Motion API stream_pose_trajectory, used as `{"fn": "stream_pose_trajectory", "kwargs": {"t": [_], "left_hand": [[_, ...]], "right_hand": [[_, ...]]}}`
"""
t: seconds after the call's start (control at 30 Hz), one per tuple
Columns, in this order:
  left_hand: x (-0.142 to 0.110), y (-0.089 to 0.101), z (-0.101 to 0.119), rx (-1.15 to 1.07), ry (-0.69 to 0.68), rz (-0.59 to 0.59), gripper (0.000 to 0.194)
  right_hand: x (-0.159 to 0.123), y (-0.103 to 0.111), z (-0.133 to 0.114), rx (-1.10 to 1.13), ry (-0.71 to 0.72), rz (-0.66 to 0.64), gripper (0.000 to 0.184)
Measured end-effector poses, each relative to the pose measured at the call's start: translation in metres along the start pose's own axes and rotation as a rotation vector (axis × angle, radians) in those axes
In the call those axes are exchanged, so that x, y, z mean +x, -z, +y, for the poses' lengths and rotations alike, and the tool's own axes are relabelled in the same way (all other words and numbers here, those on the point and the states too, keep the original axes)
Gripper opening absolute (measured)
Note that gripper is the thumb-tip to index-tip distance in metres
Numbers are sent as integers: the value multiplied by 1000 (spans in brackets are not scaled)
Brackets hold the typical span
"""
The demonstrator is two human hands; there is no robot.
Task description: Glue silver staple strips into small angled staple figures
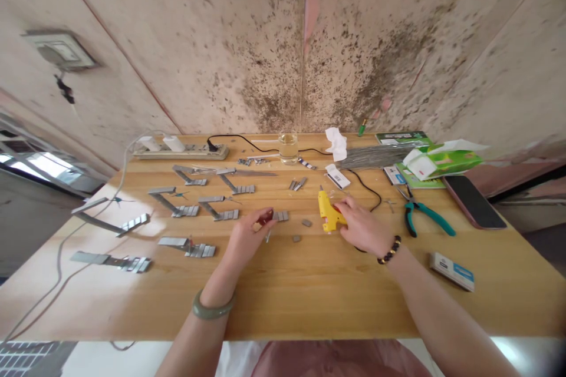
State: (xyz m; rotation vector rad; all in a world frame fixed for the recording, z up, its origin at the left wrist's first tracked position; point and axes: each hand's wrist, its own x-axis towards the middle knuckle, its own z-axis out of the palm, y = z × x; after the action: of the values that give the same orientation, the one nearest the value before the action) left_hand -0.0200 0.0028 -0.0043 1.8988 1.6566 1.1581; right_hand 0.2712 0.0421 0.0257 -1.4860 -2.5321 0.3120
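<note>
My right hand (360, 225) grips the handle of a yellow hot glue gun (328, 212), its nozzle pointing up and away from me. Left of it, my left hand (251, 234) is closed in a pinch at one end of a grey segmented piece (280, 216), which looks built from staple strips. The fingers hide part of this piece, and a thin grey bit hangs below them. Two small grey blocks, one nearer (296, 238) and one farther (306, 222), lie between my hands. Several grey bent assemblies (219, 208) stand or lie to the left.
Behind are a power strip (181, 152), a glass of pale liquid (288, 148) and a bundle of thin wires (378, 156). To the right lie teal-handled pliers (428, 218), a phone (475, 201), a small box (451, 271) and a green tissue pack (446, 160). Cables cross the table's left side.
</note>
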Motion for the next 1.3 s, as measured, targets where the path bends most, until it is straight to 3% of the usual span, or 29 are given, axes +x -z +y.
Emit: {"fn": "stream_pose_trajectory", "kwargs": {"t": [0.1,0.27,0.47,0.73,1.3], "left_hand": [[-1,1,1,16,-54,24,21],[-1,5,9,-33,-220,71,15],[2,7,9,-27,-280,113,18],[4,4,4,32,-457,99,27],[6,2,6,52,-553,98,29]], "right_hand": [[1,-1,-9,129,56,124,41],[-4,-5,-33,509,292,295,17],[-13,-8,-54,728,354,230,8],[-14,-19,-55,719,340,183,15],[-13,-24,-54,686,333,178,20]]}}
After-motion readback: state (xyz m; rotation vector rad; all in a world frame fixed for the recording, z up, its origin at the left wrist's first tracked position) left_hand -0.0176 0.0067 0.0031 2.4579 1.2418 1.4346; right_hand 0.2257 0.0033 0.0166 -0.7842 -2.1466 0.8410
